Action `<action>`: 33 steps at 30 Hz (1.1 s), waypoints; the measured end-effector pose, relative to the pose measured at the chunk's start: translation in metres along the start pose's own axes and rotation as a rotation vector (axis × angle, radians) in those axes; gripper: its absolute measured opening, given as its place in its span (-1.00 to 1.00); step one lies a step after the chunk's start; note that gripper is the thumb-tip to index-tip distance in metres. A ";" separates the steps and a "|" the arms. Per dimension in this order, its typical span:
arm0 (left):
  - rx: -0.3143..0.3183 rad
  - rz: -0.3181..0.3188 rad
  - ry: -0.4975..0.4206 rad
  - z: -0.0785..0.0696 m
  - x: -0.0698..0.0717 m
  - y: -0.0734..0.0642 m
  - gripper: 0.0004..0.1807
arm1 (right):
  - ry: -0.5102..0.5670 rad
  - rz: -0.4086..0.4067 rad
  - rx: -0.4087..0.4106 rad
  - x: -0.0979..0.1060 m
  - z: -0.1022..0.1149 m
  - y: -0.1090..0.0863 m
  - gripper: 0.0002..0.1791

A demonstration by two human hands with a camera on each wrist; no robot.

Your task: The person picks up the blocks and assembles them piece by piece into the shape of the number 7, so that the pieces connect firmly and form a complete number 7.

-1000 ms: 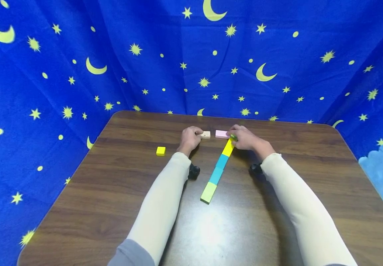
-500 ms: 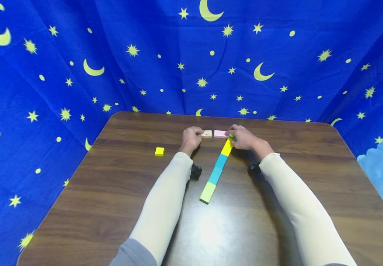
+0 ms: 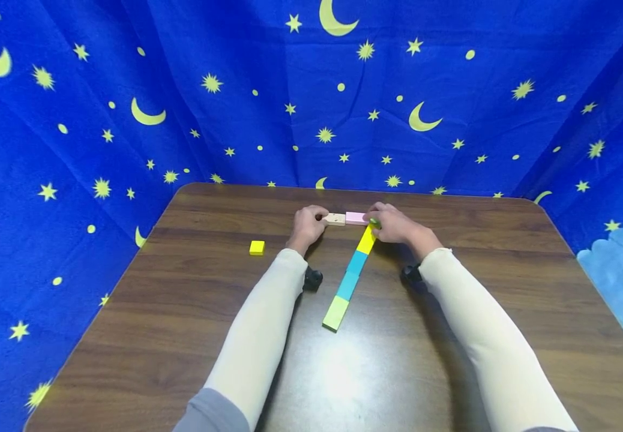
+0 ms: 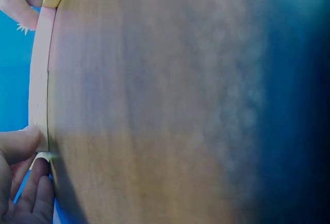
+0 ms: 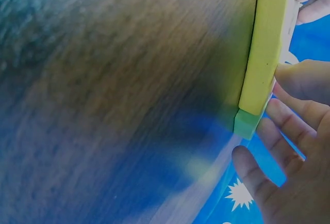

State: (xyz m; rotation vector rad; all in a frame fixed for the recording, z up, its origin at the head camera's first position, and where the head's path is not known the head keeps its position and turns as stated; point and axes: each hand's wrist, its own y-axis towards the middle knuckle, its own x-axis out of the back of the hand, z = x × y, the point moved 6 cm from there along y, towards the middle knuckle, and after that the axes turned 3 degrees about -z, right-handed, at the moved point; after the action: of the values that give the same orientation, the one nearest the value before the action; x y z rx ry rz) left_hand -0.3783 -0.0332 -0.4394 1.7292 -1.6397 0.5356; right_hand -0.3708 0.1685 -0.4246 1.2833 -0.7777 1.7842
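Observation:
My left hand (image 3: 307, 227) pinches the left end of a plain wooden block (image 3: 335, 219) near the table's far edge. The block's other end meets a pink block (image 3: 355, 218) in line with it. Over the pink block's right end, my right hand (image 3: 391, 223) holds a green block (image 5: 247, 124) at the corner, mostly hidden by the fingers. In the right wrist view its thumb (image 5: 301, 79) lies near the end of a yellow block (image 5: 265, 48). From this corner a row runs toward me: yellow, two blue blocks (image 3: 353, 275), then a light green block (image 3: 335, 314).
A lone yellow square block (image 3: 257, 248) lies left of my left hand on the brown wooden table (image 3: 182, 312). A blue curtain (image 3: 268, 120) with moons and stars hangs behind and beside the table. Each wrist carries a small black camera (image 3: 313, 278).
My left hand has slid the wooden block to the right, closing the gap to the pink block. The right hand keeps its place at the corner. The head view has shifted slightly.

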 end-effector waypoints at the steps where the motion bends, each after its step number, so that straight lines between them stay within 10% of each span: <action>1: 0.002 -0.003 0.004 0.000 0.000 0.000 -0.75 | -0.001 0.000 0.001 0.000 0.000 -0.001 -0.51; 15: 0.117 -0.029 -0.016 -0.001 -0.003 0.004 -0.76 | 0.000 0.005 -0.014 0.001 0.000 -0.002 -0.53; 33: 0.047 -0.014 -0.010 -0.002 -0.003 0.003 -0.76 | 0.013 -0.023 0.003 0.000 0.002 -0.002 -0.53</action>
State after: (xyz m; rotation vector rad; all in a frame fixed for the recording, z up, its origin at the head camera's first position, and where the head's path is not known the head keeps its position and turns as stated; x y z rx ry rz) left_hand -0.3814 -0.0296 -0.4398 1.7785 -1.6332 0.5639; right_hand -0.3679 0.1684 -0.4244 1.2769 -0.7503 1.7743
